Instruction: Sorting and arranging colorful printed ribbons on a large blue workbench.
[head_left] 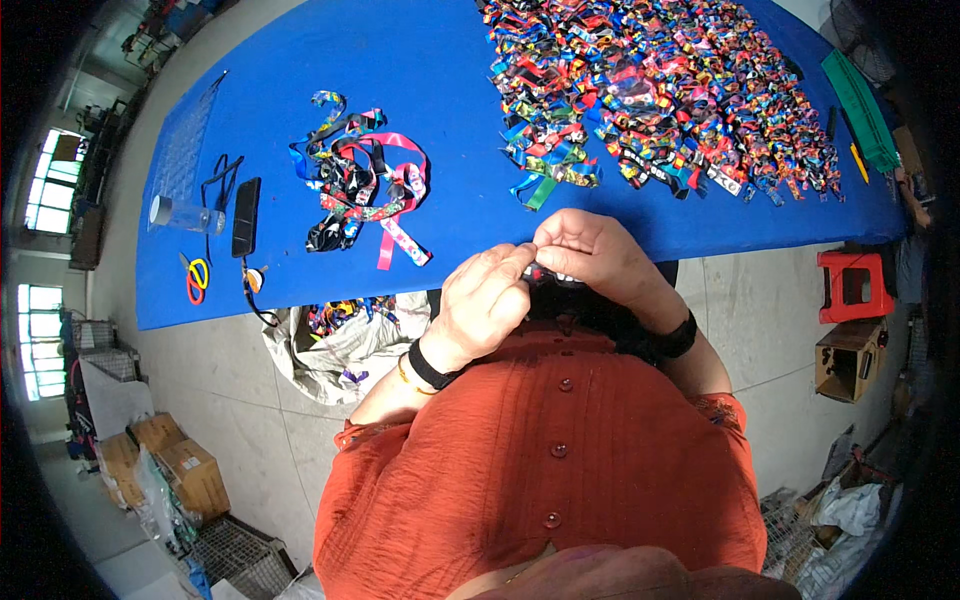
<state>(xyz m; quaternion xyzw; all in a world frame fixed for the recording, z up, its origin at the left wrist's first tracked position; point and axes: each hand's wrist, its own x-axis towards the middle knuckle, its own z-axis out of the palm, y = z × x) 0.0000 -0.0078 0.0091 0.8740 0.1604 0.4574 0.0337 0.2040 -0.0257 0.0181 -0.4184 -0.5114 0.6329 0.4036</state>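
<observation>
L. hand [487, 300] and R. hand [590, 255] meet at the near edge of the blue table [250, 130], approx. mid-length, fingertips pinched together on a small patterned strip [550, 277], dark w/ red & white bits. Most of it's hidden by the fingers, so can't tell exact grip or shape.

Strip looks like ribbon: prob. v. light, soft, floppy, a bit slick, not fragile. Best hold is prob. thumb + fingertip close to an end, flat faces pressed; a loose mid-hold would likely let it twist.

On the tbl, left of middle: loose ribbon heap [350, 195]. Far right half of tbl: big spread of short ribbon pcs [650, 100], multicol.

Containers: pale sack [300, 365] on floor below tbl's near edge, left of middle, open, w/ multicol. ribbon scraps [350, 315] inside. Clear jar [185, 215] on its side at tbl's left end; contents unclear. Green tray [858, 110] at tbl's right end; inside not visible. Cardboard box [850, 360] on floor off tbl's near right corner; contents n/a from here.
</observation>
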